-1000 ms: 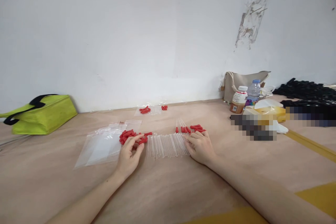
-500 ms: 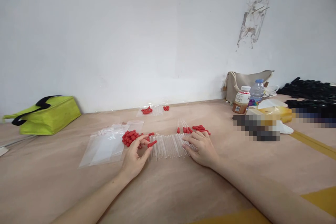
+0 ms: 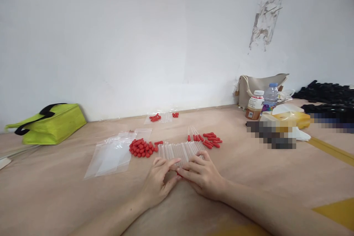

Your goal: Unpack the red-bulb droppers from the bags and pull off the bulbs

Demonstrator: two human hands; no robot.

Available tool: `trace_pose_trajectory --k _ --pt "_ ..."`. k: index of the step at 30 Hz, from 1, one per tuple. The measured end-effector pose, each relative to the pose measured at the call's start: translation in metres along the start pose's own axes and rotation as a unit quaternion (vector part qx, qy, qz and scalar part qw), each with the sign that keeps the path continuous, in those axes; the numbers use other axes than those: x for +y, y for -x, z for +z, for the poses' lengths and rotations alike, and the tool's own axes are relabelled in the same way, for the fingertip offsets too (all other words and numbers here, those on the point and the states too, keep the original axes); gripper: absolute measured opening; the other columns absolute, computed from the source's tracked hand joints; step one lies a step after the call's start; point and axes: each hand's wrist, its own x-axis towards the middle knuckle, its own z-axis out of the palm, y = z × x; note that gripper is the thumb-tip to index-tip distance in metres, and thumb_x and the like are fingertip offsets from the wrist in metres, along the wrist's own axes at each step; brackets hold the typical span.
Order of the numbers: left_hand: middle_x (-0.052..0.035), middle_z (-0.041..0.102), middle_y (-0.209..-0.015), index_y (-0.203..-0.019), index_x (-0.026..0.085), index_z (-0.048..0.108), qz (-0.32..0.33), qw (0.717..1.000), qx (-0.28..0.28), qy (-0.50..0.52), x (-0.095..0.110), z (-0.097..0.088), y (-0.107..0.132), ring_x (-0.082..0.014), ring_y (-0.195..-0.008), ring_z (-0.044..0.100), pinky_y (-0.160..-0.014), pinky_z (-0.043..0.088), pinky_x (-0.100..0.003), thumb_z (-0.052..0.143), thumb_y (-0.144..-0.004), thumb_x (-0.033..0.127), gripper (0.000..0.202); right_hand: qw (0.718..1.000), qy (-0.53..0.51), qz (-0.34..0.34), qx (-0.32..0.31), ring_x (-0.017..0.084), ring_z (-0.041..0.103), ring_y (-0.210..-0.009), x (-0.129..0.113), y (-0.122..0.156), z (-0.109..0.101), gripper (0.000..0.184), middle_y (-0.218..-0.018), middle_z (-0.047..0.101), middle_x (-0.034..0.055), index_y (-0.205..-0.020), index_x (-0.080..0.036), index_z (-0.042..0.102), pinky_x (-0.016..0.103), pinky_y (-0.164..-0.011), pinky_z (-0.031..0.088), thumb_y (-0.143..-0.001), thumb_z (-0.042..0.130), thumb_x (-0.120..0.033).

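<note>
My left hand (image 3: 160, 181) is closed, thumb and forefinger pinching a red rubber dropper bulb (image 3: 179, 174) at the near edge of a row of clear glass dropper tubes (image 3: 177, 151). From the other side, my right hand (image 3: 204, 177) meets it with bent fingers, their tips at the bulb; anything else in them is hidden. Left of the row lies a heap of red bulbs (image 3: 140, 148). Beyond its right end are loose red bulbs (image 3: 212, 139) and several tubes with bulbs fitted (image 3: 195, 137).
Clear zip bags (image 3: 110, 156) lie flat at left, and a filled bag (image 3: 166, 117) rests by the wall. A lime-green bag (image 3: 52, 125) stands far left. At right are a brown drink bottle (image 3: 254, 106), a water bottle (image 3: 270, 97), a tissue pack (image 3: 293, 116) and a beige bag (image 3: 243, 86).
My left hand has carried the red bulb right and nearer me, to the front of the tubes. My right hand has shifted left and nearer, so both hands now meet.
</note>
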Motion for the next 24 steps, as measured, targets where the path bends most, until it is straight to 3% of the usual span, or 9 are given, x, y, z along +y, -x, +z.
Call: trace_pose_trajectory --k 3,8,11,14,19,24 --pt "-0.0045 0.064 -0.091 -0.118 0.022 0.045 -0.020 0.999 0.038 -0.018 -0.008 -0.006 -0.001 -0.0195 -0.085 0.054 -0.079 0.039 -0.036 0.053 -0.082 0.027 0.037 0.999 0.005 0.031 0.000 0.010 0.050 -0.069 0.003 0.001 0.001 0.017 -0.075 0.066 -0.0022 -0.091 -0.023 0.062 0.032 -0.075 0.027 -0.085 0.047 -0.019" --pt "-0.0041 0.063 -0.084 -0.100 0.020 0.057 -0.045 0.993 0.091 -0.064 -0.039 -0.020 0.000 -0.0191 -0.082 0.055 -0.077 0.041 -0.035 0.051 -0.082 0.025 0.020 0.977 0.002 0.209 0.039 0.013 0.054 -0.076 0.034 0.003 -0.004 0.018 -0.080 0.067 0.0018 -0.092 -0.022 0.064 0.031 -0.077 0.030 -0.084 0.049 -0.028" --pt "-0.0040 0.063 -0.082 -0.094 0.020 0.059 -0.064 0.990 0.097 -0.077 -0.049 -0.023 0.002 -0.0187 -0.080 0.056 -0.075 0.042 -0.034 0.050 -0.082 0.026 0.016 0.941 0.016 0.338 0.027 0.017 0.056 -0.084 0.074 0.005 -0.011 0.020 -0.087 0.067 0.0016 -0.089 -0.026 0.066 0.033 -0.080 0.031 -0.084 0.048 -0.033" --pt "-0.0042 0.063 -0.081 -0.093 0.020 0.059 -0.059 0.991 0.088 -0.084 -0.049 -0.022 0.001 -0.0187 -0.080 0.056 -0.075 0.042 -0.034 0.048 -0.083 0.027 0.016 0.880 -0.035 0.473 -0.031 0.017 0.057 -0.080 0.120 0.007 -0.015 0.020 -0.086 0.067 0.0018 -0.085 -0.025 0.067 0.031 -0.074 0.036 -0.079 0.051 -0.035" --pt "-0.0049 0.063 -0.081 -0.091 0.019 0.059 -0.013 0.992 0.066 -0.103 -0.042 -0.021 0.000 -0.0190 -0.080 0.056 -0.074 0.042 -0.034 0.048 -0.083 0.023 0.015 0.854 -0.063 0.513 -0.059 0.016 0.059 -0.074 0.173 0.006 -0.007 0.017 -0.077 0.067 0.0023 -0.080 -0.020 0.067 0.029 -0.070 0.040 -0.074 0.056 -0.032" --pt "-0.0038 0.063 -0.080 -0.088 0.020 0.060 -0.011 0.992 0.067 -0.102 -0.043 -0.021 0.000 -0.0182 -0.078 0.056 -0.073 0.042 -0.034 0.049 -0.082 0.021 0.013 0.826 -0.133 0.539 -0.095 0.013 0.060 -0.060 0.190 0.011 0.009 0.019 -0.060 0.066 0.0007 -0.066 -0.018 0.066 0.025 -0.062 0.045 -0.070 0.062 -0.037"
